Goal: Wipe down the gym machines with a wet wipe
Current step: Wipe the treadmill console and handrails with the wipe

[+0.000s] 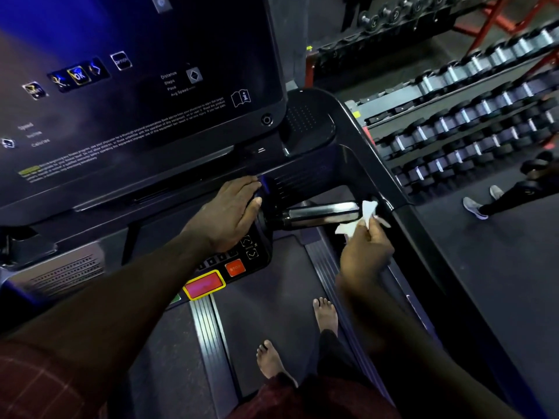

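Right grip (366, 252) around crumpled white wipe (368, 210)

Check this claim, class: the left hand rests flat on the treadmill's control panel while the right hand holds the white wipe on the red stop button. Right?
One detail is wrong. In the head view the right hand holds the white wipe at the end of the metal handle, not on the red stop button. The left hand does rest flat on the control panel.
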{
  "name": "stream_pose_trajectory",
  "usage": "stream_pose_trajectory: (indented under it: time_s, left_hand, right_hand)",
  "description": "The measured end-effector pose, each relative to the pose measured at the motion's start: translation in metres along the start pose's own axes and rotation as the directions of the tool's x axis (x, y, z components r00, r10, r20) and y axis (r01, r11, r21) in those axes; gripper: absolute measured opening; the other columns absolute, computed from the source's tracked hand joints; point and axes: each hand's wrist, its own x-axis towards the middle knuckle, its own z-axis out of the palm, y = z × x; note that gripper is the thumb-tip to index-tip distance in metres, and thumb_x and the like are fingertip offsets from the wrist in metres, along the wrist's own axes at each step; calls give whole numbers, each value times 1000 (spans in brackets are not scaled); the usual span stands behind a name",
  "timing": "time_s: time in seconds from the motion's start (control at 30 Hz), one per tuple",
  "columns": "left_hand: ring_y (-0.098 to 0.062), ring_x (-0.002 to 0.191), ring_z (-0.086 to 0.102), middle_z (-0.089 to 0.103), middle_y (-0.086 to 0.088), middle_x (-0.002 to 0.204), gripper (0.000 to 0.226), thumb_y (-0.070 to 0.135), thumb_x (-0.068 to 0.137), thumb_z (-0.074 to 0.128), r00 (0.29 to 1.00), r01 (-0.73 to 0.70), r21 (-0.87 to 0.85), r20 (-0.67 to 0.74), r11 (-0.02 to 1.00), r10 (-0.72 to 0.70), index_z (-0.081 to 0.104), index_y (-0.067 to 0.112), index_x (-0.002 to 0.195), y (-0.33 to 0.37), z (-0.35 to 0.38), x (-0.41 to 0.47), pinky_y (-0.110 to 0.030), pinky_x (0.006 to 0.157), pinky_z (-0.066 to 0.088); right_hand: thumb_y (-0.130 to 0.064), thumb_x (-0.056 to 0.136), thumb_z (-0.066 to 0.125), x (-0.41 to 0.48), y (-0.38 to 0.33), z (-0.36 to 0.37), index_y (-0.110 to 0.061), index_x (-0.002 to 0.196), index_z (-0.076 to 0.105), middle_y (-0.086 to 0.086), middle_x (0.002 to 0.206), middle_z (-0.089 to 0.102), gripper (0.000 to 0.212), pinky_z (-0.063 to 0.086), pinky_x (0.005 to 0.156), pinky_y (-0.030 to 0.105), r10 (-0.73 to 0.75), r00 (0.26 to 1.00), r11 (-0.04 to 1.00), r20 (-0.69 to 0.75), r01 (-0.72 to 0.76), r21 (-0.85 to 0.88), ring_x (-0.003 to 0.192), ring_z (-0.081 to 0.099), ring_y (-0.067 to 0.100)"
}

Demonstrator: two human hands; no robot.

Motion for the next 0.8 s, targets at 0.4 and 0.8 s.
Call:
stream_pose_trajectory:
  time_s: [0.4,0.8]
  left_hand:
    - [-25,116,54,56,-4,124,33,38,107,41,953,277,236,-188,931,-236,59,15,122,28,-5,-14,-48,75,50]
    - [-27,121,56,62,-4,126,49,53,107,33,863,487,124,-217,864,-456,64,17,120,2,-9,-63,-45,91,52]
  right_hand:
    - [-15,99,50,11,-42,29,-13,111,72,9,97,74,25,51,84,46,-333,409,345,850,891,-294,91,64,33]
    - [-20,106,56,-13,-71,54,-16,116,74,-10,83,71,21,45,76,29,-337,434,724,835,687,-65,77,62,3]
